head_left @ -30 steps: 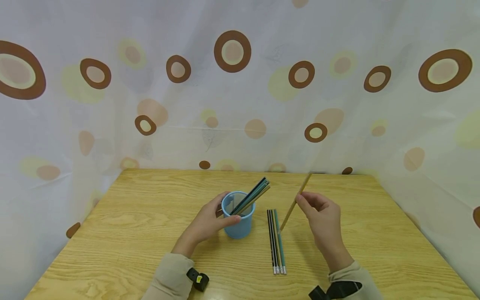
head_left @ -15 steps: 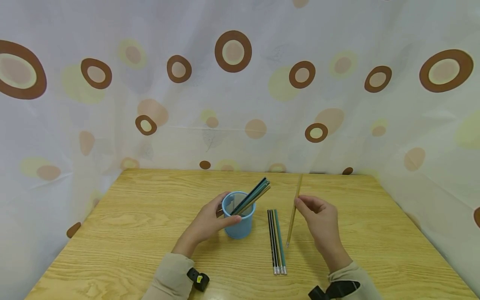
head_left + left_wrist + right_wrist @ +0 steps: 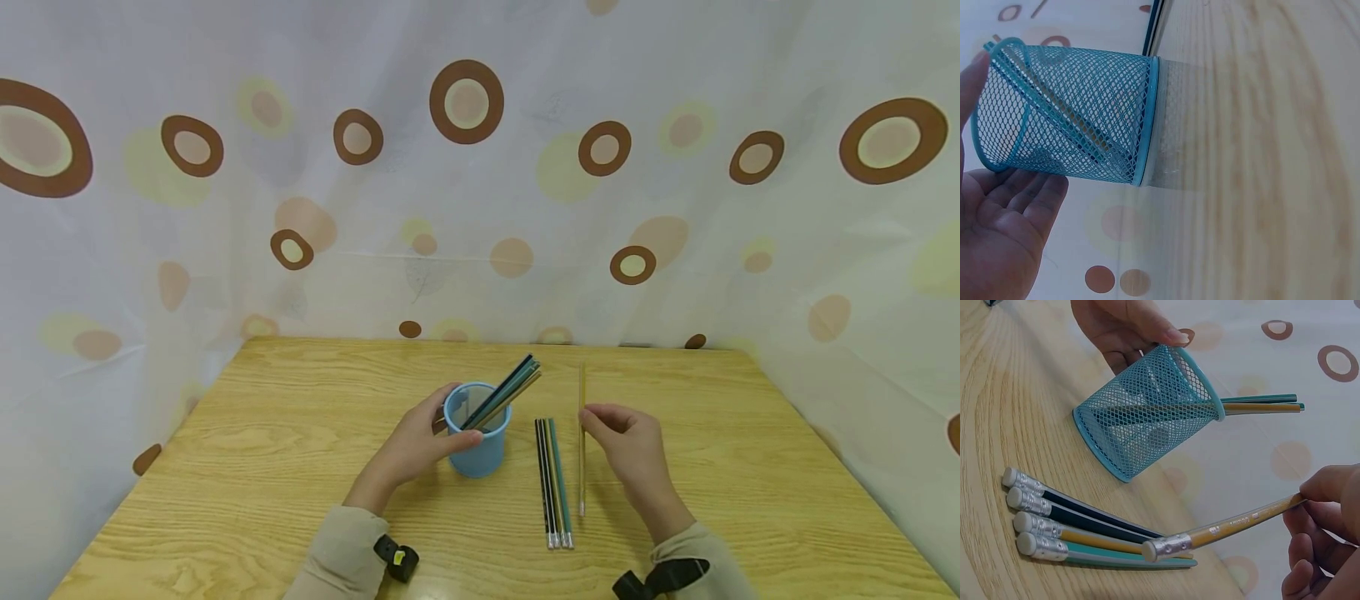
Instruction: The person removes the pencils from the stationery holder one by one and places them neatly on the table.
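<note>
My left hand [image 3: 412, 446] holds a light blue mesh pencil cup [image 3: 477, 454] upright on the table, thumb at the near rim and fingers round the far side. Several pencils [image 3: 504, 395], dark, green and yellow, lean out of it to the right. Between thumb and fingertips my right hand [image 3: 633, 450] pinches a yellow pencil [image 3: 1241, 523], its white eraser end toward me. To the left of that pencil, a row of pencils [image 3: 553, 483] lies side by side: two dark, one yellow, one green, with erasers at the near end.
All this is on a wooden table [image 3: 300, 400] with light grain. Behind and beside it hangs a pale curtain [image 3: 480, 192] printed with brown rings and coloured spots. A black strap device [image 3: 397, 560] sits on the left sleeve, another [image 3: 663, 578] on the right.
My right hand has moved slightly left and nearer, turning the yellow pencil from a slant to nearly parallel with the row. The left hand and the cup have stayed put.
</note>
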Tool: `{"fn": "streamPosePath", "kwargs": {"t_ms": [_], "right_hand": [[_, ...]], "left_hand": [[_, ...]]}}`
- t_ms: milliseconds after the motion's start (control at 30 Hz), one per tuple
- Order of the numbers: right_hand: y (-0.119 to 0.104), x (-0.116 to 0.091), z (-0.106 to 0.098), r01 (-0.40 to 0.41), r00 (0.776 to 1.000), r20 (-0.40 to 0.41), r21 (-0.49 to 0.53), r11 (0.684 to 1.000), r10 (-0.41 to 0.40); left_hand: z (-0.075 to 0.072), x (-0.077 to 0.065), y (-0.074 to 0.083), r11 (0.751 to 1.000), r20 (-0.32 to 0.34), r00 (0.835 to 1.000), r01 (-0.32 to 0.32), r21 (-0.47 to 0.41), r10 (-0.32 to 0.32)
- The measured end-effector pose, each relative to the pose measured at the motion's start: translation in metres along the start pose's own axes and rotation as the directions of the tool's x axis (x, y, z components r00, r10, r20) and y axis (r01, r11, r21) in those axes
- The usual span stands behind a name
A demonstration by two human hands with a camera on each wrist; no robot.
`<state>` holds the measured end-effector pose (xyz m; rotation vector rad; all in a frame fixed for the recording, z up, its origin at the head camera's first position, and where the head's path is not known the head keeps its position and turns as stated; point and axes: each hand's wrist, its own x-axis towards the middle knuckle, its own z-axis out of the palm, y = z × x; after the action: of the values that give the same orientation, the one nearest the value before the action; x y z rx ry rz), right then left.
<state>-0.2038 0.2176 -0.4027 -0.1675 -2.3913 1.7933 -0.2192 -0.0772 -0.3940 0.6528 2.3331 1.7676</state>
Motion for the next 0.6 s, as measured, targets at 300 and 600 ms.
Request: {"fn": "streamPosePath", "kwargs": {"t_ms": [300,600], "right_hand": [[0.008,0.003,0.003,-0.006,1.0,0.018,-0.03,1.0,0.006],[0.016,0.005,0.006,-0.017,0.999,0.042,-0.057,0.998,0.02]], "left_hand": [[0.001,0.001,-0.001,1.0,-0.007,1.0,0.0,0.003,0.0],[0.0,0.001,-0.001,1.0,0.004,1.0,-0.011,0.007,0.011]]}}
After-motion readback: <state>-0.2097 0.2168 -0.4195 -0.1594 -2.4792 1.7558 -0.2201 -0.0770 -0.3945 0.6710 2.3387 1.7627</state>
